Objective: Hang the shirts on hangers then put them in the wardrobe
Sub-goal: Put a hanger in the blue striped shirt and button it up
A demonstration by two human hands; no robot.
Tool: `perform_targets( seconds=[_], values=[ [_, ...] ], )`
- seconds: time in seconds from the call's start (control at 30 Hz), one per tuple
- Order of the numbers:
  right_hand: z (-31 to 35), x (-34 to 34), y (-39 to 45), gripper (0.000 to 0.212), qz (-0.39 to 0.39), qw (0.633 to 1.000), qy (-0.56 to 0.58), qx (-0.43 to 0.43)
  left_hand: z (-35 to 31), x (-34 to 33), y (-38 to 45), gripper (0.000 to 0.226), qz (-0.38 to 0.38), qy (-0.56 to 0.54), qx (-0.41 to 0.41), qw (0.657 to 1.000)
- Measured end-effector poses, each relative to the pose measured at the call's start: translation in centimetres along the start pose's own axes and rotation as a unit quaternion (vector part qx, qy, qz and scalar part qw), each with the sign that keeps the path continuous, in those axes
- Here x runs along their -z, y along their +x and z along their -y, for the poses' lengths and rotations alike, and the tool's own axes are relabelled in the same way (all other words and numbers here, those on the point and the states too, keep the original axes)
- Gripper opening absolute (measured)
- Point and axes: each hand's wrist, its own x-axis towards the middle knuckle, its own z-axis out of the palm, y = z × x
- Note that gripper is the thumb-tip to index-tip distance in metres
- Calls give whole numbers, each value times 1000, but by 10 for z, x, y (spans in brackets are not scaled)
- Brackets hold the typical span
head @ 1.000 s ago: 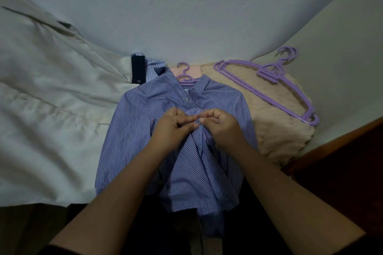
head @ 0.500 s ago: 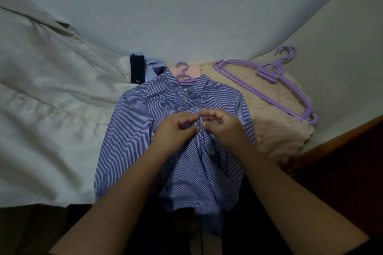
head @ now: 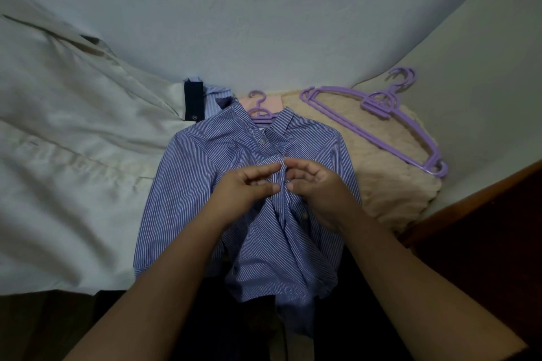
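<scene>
Head view: the left hand (head: 249, 184) and right hand (head: 313, 182) meet at the placket of the striped shirt (head: 187, 184), fingers loosely curled; whether they pinch the cloth cannot be told. Beyond them, the hanger (head: 259, 107) sits in the collar; spare hangers (head: 381, 114) lie further right.

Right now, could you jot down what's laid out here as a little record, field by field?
setting: bed with a pale sheet
main garment: blue striped shirt, lying front up, collar away from the person
hanger in shirt: purple hanger hook showing at the collar
left hand: fingers at the button placket
right hand: fingers at the same placket, loosely open
spare hangers: purple hangers stacked on a beige knit garment
other clothing: cream shirt to the left
</scene>
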Motion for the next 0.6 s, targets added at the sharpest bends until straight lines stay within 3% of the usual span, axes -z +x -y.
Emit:
perform_targets(
  seconds=[0.2, 0.33, 0.47, 0.6],
  values=[
    [2, -3, 1, 28, -29, 996, 85, -30, 1, -3, 1, 25, -18, -38, 13, 999],
    [8, -4, 0, 27, -34, 998, 43, -23, -1, -6, 1, 24, -56, -35, -17, 998],
    [14, -9, 0, 24, -99, 994, 48, 2, -4, -9, 1, 24, -62, -33, -33, 997],
    [11, -13, -1, 21, -132, 986, 90, -39, -4, -12, 2, 24, -57, -29, -31, 998]
  ],
)
